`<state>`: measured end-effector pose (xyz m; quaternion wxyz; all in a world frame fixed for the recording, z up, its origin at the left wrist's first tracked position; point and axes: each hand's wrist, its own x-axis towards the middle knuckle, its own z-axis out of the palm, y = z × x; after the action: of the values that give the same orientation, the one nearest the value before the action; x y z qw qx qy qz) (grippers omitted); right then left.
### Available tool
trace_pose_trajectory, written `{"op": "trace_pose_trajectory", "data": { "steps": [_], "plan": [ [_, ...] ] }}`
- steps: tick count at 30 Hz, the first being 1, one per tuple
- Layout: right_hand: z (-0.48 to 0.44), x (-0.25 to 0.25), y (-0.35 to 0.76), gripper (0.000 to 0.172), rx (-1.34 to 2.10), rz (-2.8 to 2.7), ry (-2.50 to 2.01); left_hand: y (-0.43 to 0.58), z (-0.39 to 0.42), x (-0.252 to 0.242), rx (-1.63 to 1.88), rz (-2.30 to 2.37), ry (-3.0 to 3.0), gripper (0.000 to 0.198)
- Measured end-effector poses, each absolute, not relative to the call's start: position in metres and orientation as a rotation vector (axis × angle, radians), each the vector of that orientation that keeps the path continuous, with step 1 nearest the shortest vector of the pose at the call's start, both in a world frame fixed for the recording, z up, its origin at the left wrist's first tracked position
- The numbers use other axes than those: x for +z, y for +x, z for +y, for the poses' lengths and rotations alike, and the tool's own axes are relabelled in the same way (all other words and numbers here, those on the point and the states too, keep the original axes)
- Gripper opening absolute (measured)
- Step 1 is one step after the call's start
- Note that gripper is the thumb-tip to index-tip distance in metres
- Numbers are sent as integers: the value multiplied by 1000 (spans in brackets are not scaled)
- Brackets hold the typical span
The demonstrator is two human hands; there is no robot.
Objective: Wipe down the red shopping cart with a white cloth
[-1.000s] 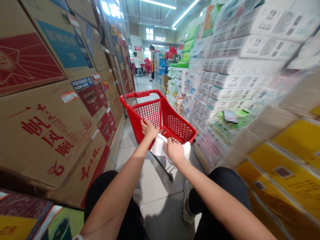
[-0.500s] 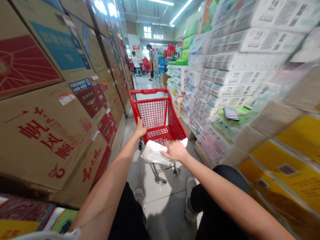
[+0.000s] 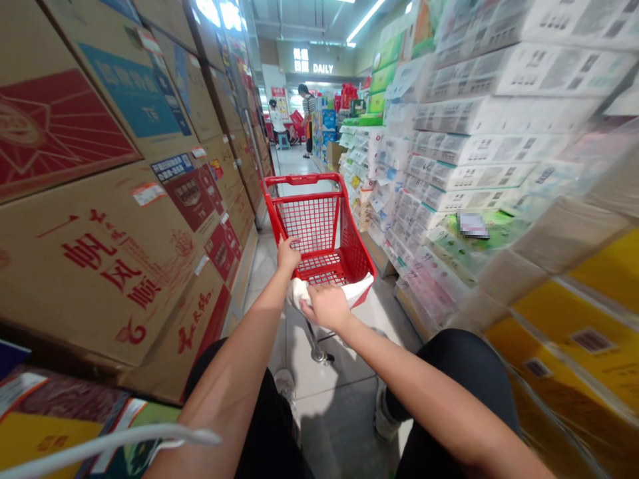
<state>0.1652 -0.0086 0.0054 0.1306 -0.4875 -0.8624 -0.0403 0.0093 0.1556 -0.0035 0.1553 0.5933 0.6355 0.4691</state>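
Note:
A red plastic shopping cart (image 3: pixel 367 249) on metal legs with casters stands in front of me, its basket holding nothing that I can see. My left hand (image 3: pixel 288 254) is closed around the cart's left rim. Over the near edge of the basket lies a white cloth (image 3: pixel 357 287). My right hand (image 3: pixel 327 306) presses and grips this cloth against the left part of that edge, with the fingers curled over it. The cloth bunches up beside my fingers and trails to the right corner.
Stacked cardboard cartons (image 3: pixel 100 266) line the left side. On the right stand piles of white tissue packs (image 3: pixel 479 140) and yellow wrapped cartons (image 3: pixel 564 332). Two people are farther down the aisle, one standing (image 3: pixel 308 116), one seated on a blue stool (image 3: pixel 283 140).
My right hand has slid left along the near edge of the cart, bunching the cloth with it. My left hand stays on the left rim. The view has shifted slightly.

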Motion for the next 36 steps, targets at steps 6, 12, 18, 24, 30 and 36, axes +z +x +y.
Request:
{"op": "trace_pose_trajectory", "data": {
  "steps": [6,12,18,24,30,36],
  "plan": [
    [-1,6,183,46,-127,-2572,-1398,-16,148,6,1325,1774,1700,46],
    [16,13,245,51,-205,-2592,-1484,-24,146,4,1345,1780,1673,40],
    [11,12,214,32,-138,-2513,-1592,-19,145,1,1364,1804,1640,37],
    [-7,1,146,23,-93,-2422,-1465,-19,138,4,1374,1798,1638,37],
    [13,8,187,32,-129,-2603,-1338,-31,137,10,1328,1712,1668,35],
    [29,21,250,27,-194,-2635,-1417,-32,147,3,1358,1748,1654,30]
  ]
}}
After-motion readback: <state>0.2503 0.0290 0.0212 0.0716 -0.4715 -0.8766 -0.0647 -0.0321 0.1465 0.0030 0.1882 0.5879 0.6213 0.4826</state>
